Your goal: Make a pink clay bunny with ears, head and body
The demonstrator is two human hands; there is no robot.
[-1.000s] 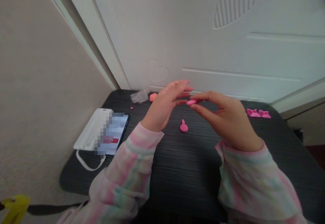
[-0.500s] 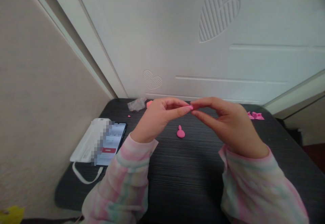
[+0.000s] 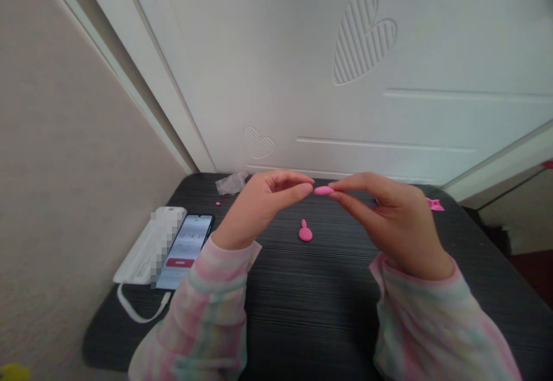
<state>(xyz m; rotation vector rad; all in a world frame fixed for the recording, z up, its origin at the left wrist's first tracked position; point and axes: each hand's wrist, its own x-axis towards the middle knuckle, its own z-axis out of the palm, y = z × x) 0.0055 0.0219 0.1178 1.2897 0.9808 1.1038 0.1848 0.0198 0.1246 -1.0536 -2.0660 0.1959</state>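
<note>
Lt's dim & soft, pic slightly blurry, tabletop (image 3: 302, 294) v dark nr bottom, top-R corner smudged.

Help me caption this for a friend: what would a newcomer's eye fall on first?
Probably the bright pink piece pinched by the right hand near the centre, beside the left hand. Below it in view, a rounded pink shape lies on the dark table. Then the lit phone at left and the large ridged heart on the white panel behind.
</note>
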